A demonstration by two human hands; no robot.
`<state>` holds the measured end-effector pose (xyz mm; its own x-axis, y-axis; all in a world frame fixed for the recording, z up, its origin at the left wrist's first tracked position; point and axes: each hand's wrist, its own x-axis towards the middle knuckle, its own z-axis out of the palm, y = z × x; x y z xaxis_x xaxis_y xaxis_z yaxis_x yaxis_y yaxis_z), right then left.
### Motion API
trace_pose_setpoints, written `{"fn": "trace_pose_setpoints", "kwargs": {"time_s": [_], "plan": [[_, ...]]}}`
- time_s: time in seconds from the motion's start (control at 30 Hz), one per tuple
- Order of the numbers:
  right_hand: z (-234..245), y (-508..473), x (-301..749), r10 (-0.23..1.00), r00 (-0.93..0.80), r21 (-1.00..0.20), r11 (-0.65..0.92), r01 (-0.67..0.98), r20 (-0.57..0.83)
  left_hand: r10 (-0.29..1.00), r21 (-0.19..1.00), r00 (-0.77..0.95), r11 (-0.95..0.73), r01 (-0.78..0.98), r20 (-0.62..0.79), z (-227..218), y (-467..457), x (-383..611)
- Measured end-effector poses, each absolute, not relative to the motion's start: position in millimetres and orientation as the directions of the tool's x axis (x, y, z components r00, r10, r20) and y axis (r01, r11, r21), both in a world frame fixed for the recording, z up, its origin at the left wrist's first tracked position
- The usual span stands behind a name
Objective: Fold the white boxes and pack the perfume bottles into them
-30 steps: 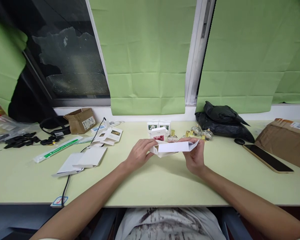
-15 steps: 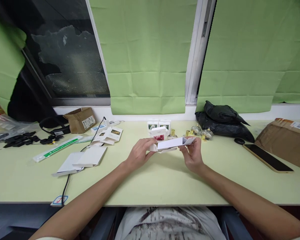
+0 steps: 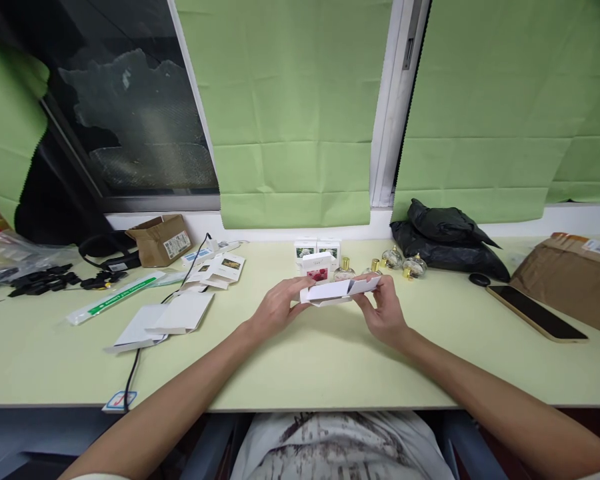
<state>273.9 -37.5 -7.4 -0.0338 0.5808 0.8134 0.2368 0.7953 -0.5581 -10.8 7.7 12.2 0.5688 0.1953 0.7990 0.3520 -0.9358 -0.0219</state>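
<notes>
The person is holding a white carton (image 3: 337, 291), folded partway into shape, just above the pale green table (image 3: 300, 363) and a little beyond the middle of its near edge. The left hand (image 3: 280, 307) is pinching the carton's left end, thumb on top and fingers curled beneath. The right hand (image 3: 385, 308) is clamping the right end, with its fingertips closing over the upper edge where a flap is standing open. Both hands are closed on the carton, which is hanging between them and tilting slightly up toward the right. Just behind it a small box with a pink print (image 3: 318, 265) is standing, and two more small white boxes (image 3: 317, 249) are sitting against the sill. Several small glass bottles with gold caps (image 3: 413, 267) are clustering to the right of those boxes, near a crumpled black bag (image 3: 445, 240). Further right a dark phone (image 3: 535, 312) is lying face up beside a brown parcel (image 3: 570, 277). To the left of the hands, well apart from them, flat white carton blanks (image 3: 165, 320) are lying in a loose stack, with a black cable (image 3: 143, 337) running under them toward the table's edge. Printed flat cartons (image 3: 220, 269) and an open brown cardboard box (image 3: 161, 239) are resting further back on that side.
</notes>
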Motion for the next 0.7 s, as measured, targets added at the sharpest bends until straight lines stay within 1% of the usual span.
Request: {"fn": "trace_pose_setpoints", "kwargs": {"time_s": [0.13, 0.23, 0.33, 0.43, 0.7], "plan": [[-7, -38, 274, 0.590, -0.022, -0.570, 0.788, 0.233, 0.807, 0.178, -0.015, 0.576, -0.949, 0.314, 0.798, 11, 10, -12], [-3, -39, 274, 0.566, -0.041, -0.544, 0.807, 0.231, 0.823, 0.174, -0.012, 0.588, -0.954, 0.300, 0.790, 13, 10, -11], [2, -40, 275, 0.547, -0.073, -0.515, 0.819, 0.254, 0.834, 0.180, 0.028, 0.616, -0.969, 0.247, 0.767, 17, 9, -9], [4, -42, 276, 0.564, -0.110, -0.518, 0.807, 0.283, 0.819, 0.159, 0.043, 0.641, -0.980, 0.192, 0.751, 20, 7, -7], [7, -45, 275, 0.581, -0.133, -0.534, 0.800, 0.274, 0.803, 0.186, 0.038, 0.669, -0.973, 0.229, 0.719, 19, 1, -6]]}}
